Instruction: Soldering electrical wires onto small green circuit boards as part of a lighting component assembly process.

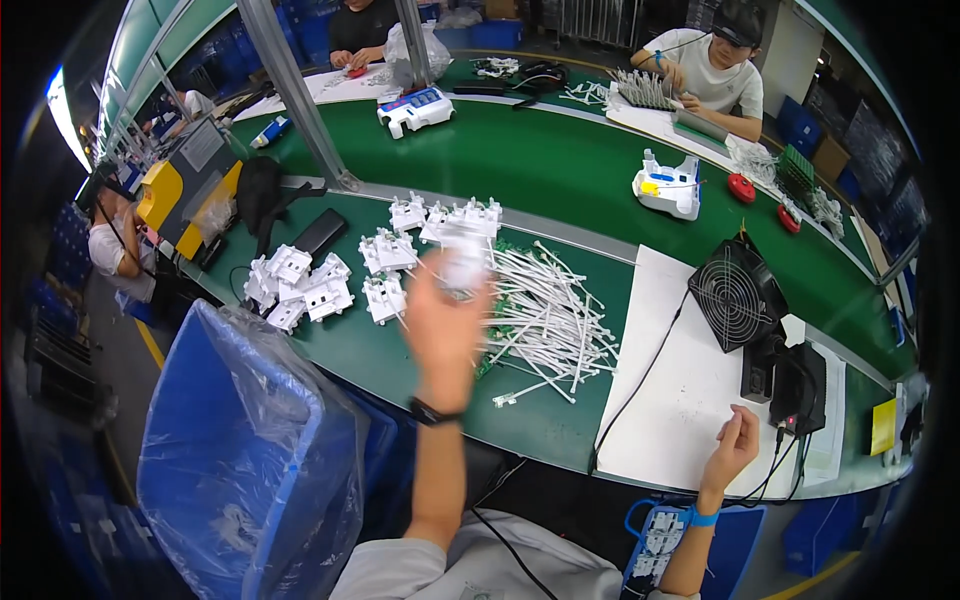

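Note:
My left hand, smeared by motion, reaches over the bench with a white plastic part at its fingers. Its grip looks closed round the part, whose details are blurred. Beyond and left of it lie similar white plastic housings in loose groups, and another heap of housings sits farther left. To its right spreads a pile of white cables with small green circuit boards among them. My right hand hovers at the near edge of a white sheet, its fingers curled and nothing visible in them.
A black fan and a black device with cords stand on the right. A lined blue bin is at the near left. White-blue units sit on the green conveyor. Co-workers work across it.

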`<state>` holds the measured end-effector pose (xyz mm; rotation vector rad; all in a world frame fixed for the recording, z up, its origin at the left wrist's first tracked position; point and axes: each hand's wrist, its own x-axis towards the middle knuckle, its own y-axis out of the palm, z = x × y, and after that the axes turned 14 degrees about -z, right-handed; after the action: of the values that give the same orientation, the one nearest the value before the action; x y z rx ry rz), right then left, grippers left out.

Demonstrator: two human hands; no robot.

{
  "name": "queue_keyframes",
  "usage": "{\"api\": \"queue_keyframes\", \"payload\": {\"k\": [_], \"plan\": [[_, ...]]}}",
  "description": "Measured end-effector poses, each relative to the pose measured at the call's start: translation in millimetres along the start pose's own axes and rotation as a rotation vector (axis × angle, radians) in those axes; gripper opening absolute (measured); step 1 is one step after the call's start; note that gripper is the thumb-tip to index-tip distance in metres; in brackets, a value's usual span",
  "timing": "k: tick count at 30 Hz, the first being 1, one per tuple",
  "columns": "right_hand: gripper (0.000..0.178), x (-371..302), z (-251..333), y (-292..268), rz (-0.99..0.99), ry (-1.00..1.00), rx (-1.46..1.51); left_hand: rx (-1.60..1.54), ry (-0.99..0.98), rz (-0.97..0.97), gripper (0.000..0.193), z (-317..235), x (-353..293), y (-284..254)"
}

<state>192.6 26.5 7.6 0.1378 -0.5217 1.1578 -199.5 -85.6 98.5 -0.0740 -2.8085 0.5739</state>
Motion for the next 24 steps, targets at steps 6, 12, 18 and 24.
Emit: {"api": "queue_keyframes", "payload": {"k": [6,12,18,24], "plan": [[0.011,-14.0,82.5,59.6,0.46,-0.202,0.099,0.276,0.21,-0.388,0.053,79.9,102.1,-43.4],[0.018,-55.7,176.2,171.9,1.022,-0.234,0.239,0.13,0.226,-0.344,0.056,104.4,94.7,-49.7],[0.047,-109.5,186.6,284.5,1.273,0.203,0.362,-0.108,0.344,-0.174,0.063,38.0,50.1,-21.8],[0.041,-119.9,191.4,321.3,1.221,0.787,0.448,-0.067,0.361,-0.178,0.056,39.8,47.9,-2.3]]}}
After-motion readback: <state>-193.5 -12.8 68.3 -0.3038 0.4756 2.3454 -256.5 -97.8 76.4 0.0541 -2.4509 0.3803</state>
